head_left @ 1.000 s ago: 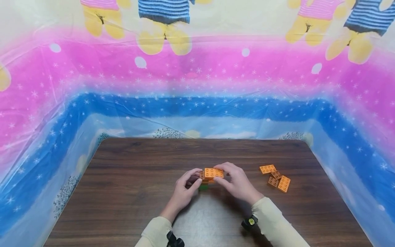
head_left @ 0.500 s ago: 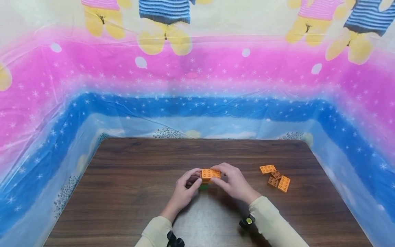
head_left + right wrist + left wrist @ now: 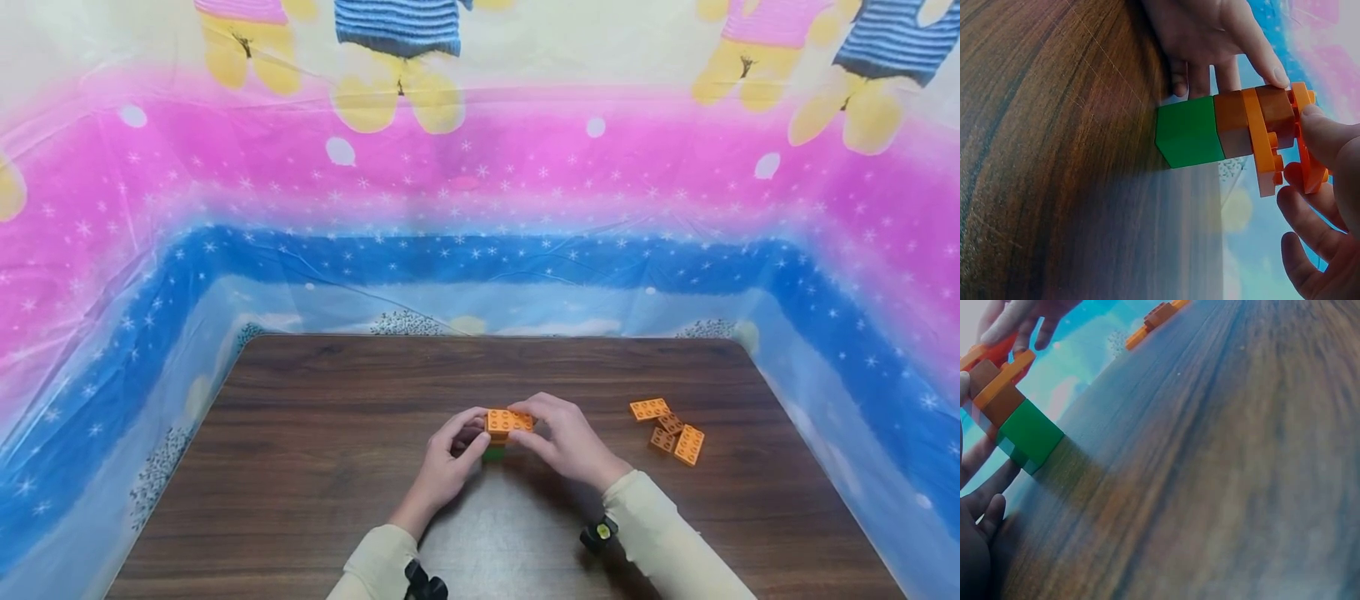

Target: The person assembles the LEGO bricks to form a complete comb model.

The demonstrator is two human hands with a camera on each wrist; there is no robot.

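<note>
In the head view my left hand (image 3: 448,467) steadies a small block tower from the left, its thumb at the upper part. The right wrist view shows the tower's layers: a green block (image 3: 1188,132) on the table, a brown block (image 3: 1232,125), an orange plate (image 3: 1259,134) jutting to one side, and another brown block (image 3: 1277,115). My right hand (image 3: 576,442) pinches a second orange plate (image 3: 501,419) between thumb and fingers at the top. That plate looks slightly tilted, with brown studs showing beneath it; whether it is seated I cannot tell.
Several loose pieces lie together on the right side of the wooden table (image 3: 337,400): an orange plate (image 3: 649,408), another orange plate (image 3: 689,445), and brown blocks (image 3: 663,439) between them. A printed cloth (image 3: 480,267) hangs behind the table's far edge.
My right hand has carried the pinched orange plate a little leftward, and it now covers the top brown block that showed earlier. My left hand has stayed in place around the tower.
</note>
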